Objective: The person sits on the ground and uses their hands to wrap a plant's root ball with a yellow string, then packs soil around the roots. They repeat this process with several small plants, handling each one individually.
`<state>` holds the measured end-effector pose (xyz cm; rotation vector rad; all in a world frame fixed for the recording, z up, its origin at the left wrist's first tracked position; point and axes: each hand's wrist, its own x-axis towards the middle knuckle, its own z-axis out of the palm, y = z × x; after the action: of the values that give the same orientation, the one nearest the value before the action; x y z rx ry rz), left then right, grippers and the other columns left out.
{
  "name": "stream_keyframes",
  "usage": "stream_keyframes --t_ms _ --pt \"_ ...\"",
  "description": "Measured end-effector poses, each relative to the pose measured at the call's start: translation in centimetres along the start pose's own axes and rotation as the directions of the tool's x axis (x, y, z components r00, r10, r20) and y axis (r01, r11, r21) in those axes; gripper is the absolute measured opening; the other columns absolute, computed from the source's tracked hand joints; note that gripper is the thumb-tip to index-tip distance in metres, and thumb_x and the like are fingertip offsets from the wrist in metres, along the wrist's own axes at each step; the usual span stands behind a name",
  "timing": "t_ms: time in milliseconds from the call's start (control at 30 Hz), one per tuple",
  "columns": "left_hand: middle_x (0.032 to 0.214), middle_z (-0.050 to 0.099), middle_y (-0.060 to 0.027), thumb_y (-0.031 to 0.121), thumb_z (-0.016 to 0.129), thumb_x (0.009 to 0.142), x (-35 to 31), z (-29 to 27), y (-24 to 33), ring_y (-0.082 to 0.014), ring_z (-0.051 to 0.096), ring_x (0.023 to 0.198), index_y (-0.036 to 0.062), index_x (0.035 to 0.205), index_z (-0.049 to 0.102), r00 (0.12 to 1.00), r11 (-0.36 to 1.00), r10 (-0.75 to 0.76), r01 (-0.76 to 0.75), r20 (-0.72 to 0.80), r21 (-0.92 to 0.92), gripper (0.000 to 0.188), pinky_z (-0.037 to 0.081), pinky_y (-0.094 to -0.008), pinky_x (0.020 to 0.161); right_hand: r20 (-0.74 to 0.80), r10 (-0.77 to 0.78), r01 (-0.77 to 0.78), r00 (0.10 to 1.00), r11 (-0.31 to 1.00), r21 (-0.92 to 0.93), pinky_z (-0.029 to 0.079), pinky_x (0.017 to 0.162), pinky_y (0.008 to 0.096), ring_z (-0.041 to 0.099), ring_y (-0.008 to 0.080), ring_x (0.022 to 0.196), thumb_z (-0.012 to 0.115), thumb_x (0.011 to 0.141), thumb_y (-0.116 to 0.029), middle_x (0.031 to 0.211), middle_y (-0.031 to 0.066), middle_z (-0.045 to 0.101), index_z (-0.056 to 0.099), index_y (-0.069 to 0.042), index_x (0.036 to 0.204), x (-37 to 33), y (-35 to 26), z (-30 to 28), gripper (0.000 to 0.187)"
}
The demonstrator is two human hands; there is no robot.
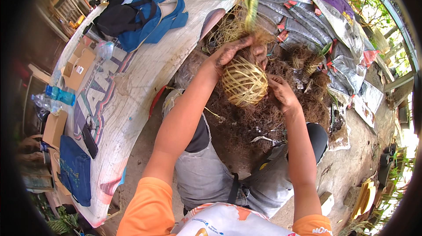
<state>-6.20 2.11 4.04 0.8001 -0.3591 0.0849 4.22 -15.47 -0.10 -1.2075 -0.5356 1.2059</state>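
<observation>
Closing round a brown clump (263,37) of fibre at the top of a woven ball (244,86), the left hand (239,54) in the head view has its fingers curled, with dirt on them. The ball, made of crossed yellowish strips, hangs between the person's hands, over a pile (281,124) of loose brown fibre. At the ball's lower right edge is the right hand (282,93), its thumb and fingertips drawn near each other; whether they pinch a strip cannot be told. A long green leaf (252,1) stands up above the ball, beyond the left hand, and more loose strips (226,27) lie just beyond the ball to the left.

Farther off, beyond the ball and to its right, grey bags (303,18) are heaped. Left of the ball stretches a pale printed surface (165,56); on it, well apart from the ball, are a blue bag (151,36), a box (79,68), a phone (89,143) and a dark blue pouch (74,170). Nearer the person than the ball are grey jeans (204,176).
</observation>
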Motion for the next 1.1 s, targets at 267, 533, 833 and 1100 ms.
stream_keyframes --t_ms 267,533,833,1100 --pt "0.086 0.052 -0.0028 0.031 0.056 0.090 -0.3 0.5 -0.7 -0.0182 0.057 0.087 0.0009 0.110 0.050 0.931 0.955 -0.154 0.226 -0.331 0.193 0.037 0.048 -0.0335 0.079 -0.182 -0.172 0.092 0.968 0.919 -0.383 0.034 0.051 0.0205 0.040 0.0027 0.054 0.055 0.091 -0.030 0.068 -0.0046 0.053 0.062 -0.006 0.086 -1.7 -2.9 0.8 0.026" --pt "0.105 0.062 -0.0044 0.032 0.062 0.086 0.2 0.1 -1.8 -0.0141 0.060 0.093 0.0019 0.119 0.053 0.900 0.934 -0.225 0.307 -0.373 0.179 0.046 0.050 -0.0293 0.081 -0.245 -0.256 0.141 0.935 0.904 -0.404 0.035 0.053 0.0207 0.047 0.0040 0.062 0.055 0.091 -0.025 0.077 -0.0014 0.059 0.061 -0.003 0.095 -3.0 -3.9 1.5 0.023" --pt "0.112 0.060 -0.0020 0.035 0.063 0.085 0.8 0.7 -3.0 -0.0117 0.056 0.102 0.0044 0.123 0.053 0.858 0.870 -0.179 0.367 -0.481 0.330 0.050 0.046 -0.0285 0.087 -0.209 -0.348 0.237 0.914 0.875 -0.422 0.028 0.044 0.0210 0.036 0.0027 0.047 0.053 0.093 -0.025 0.057 -0.0045 0.047 0.061 -0.002 0.081 -3.9 -4.6 1.9 0.027" --pt "0.113 0.058 -0.0064 0.041 0.056 0.089 1.3 0.2 -3.4 -0.0168 0.056 0.104 0.0049 0.117 0.054 0.888 0.903 -0.124 0.286 -0.443 0.320 0.046 0.046 -0.0329 0.090 -0.092 -0.437 0.346 0.895 0.809 -0.475 0.033 0.053 0.0210 0.041 0.0033 0.060 0.053 0.093 -0.019 0.067 -0.0016 0.052 0.059 0.001 0.083 -5.3 -5.2 3.2 0.023"
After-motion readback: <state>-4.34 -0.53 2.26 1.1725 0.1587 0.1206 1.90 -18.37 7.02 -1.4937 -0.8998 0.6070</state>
